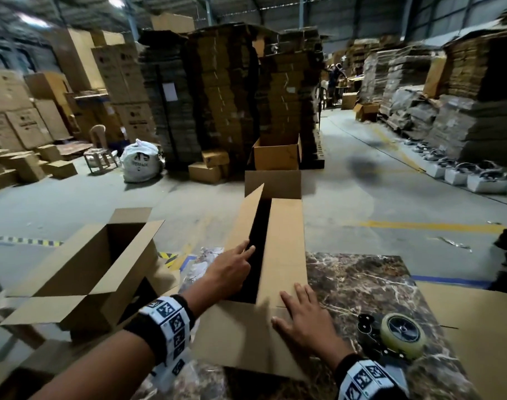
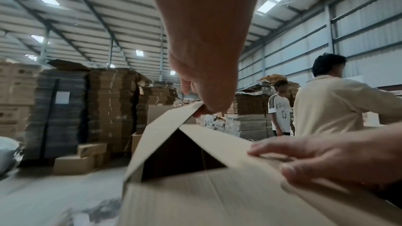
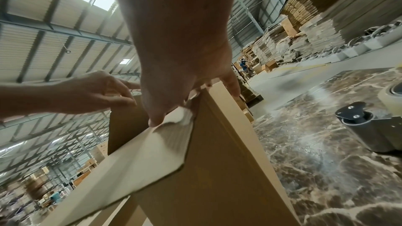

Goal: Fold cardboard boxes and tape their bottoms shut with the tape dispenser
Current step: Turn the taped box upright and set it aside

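Cardboard box (image 1: pixel 284 249) is sitting on the marble desk (image 1: pixel 362 284), bottom flaps up, dark gap showing between the two long flaps. Left hand (image 1: pixel 227 272) is pressing the left flap (image 1: pixel 243 223), which is tilting up; fingers (image 1: pixel 246 251) mostly extended, tips at the flap's inner edge. Right hand (image 1: pixel 302 316) is lying flat on the right flap (image 1: pixel 285 243), fingers spread and straight. Tape dispenser (image 1: pixel 390 334) is lying on the desk just right of the right hand, untouched. Second open box (image 1: pixel 88 267) is standing to the left. Flat cardboard sheet (image 1: pixel 477 327) is lying at the desk's right edge.
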`<action>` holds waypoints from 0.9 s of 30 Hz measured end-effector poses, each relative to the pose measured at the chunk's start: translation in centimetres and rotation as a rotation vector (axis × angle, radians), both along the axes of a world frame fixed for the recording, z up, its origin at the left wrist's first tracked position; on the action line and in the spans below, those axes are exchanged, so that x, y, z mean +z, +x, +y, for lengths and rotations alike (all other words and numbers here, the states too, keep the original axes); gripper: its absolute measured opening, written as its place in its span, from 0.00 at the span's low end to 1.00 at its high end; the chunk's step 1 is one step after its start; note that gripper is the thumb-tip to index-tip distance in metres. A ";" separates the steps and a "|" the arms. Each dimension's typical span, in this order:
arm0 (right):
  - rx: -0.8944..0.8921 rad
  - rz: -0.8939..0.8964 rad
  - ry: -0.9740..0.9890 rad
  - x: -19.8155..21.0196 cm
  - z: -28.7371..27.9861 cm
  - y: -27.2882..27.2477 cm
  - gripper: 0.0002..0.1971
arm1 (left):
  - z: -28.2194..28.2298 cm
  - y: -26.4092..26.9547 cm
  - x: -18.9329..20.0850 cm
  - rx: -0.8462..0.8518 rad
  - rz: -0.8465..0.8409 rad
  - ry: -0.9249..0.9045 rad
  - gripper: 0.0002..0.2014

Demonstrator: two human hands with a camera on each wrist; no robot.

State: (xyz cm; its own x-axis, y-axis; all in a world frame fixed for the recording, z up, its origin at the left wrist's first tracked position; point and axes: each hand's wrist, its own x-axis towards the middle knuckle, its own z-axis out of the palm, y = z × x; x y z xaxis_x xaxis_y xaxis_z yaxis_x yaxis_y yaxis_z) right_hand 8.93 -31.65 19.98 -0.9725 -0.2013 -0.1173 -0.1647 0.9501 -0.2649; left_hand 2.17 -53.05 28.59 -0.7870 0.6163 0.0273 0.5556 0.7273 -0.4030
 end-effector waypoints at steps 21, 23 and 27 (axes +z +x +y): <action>-0.090 0.008 0.116 2.8 -4.3 -3.9 0.39 | -5.4 -10.5 1.9 0.846 -0.093 0.482 0.31; -0.101 -0.001 0.130 3.7 -4.9 -5.0 0.40 | -5.7 -12.8 2.8 0.817 -0.213 0.627 0.22; -0.116 -0.093 0.121 2.8 -5.3 -7.5 0.50 | -7.4 -15.4 2.2 0.768 -0.513 0.974 0.17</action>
State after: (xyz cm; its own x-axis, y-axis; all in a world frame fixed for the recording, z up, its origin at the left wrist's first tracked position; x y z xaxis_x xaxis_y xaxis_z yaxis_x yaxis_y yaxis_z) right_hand 1.46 -36.97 22.75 -0.9722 -0.0677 -0.2241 -0.0326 0.9871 -0.1567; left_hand -13.26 -60.46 30.79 -0.9759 -0.0845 -0.2010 -0.1885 0.7906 0.5825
